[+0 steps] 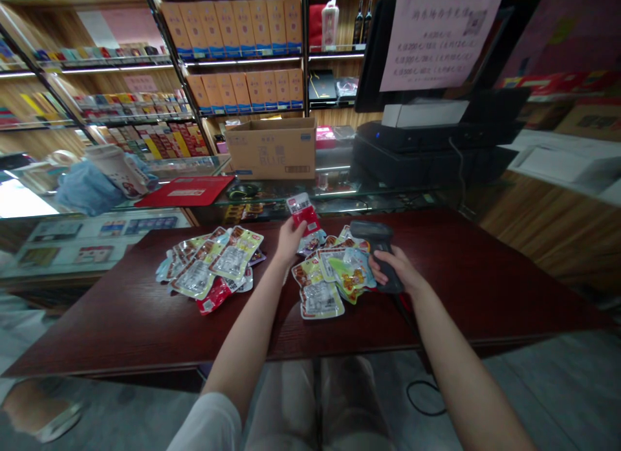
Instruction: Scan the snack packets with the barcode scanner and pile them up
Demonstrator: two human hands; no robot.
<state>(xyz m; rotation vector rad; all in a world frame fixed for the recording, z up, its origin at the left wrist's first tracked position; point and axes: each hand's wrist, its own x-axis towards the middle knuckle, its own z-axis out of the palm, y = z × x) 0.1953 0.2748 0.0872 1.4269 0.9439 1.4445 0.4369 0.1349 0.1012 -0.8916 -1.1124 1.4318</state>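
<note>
My left hand (291,239) is closed on a red and white snack packet (305,213), held up above the table's middle. In my right hand (395,270) is a black handheld barcode scanner (381,244), its head turned to the left and its cable trailing down. Between and below my hands lies a pile of snack packets (334,276), mostly yellow-green and silver. Left of my left arm a second pile of similar packets (213,263) rests on the tabletop, with a red packet (220,296) at its front.
The dark red wooden table (160,338) meets a glass counter bearing a cardboard box (272,150), a red folder (187,190) and a light cup (119,169). A monitor with a pink paper notice (439,43) stands at back right. A person's foot (58,422) shows lower left.
</note>
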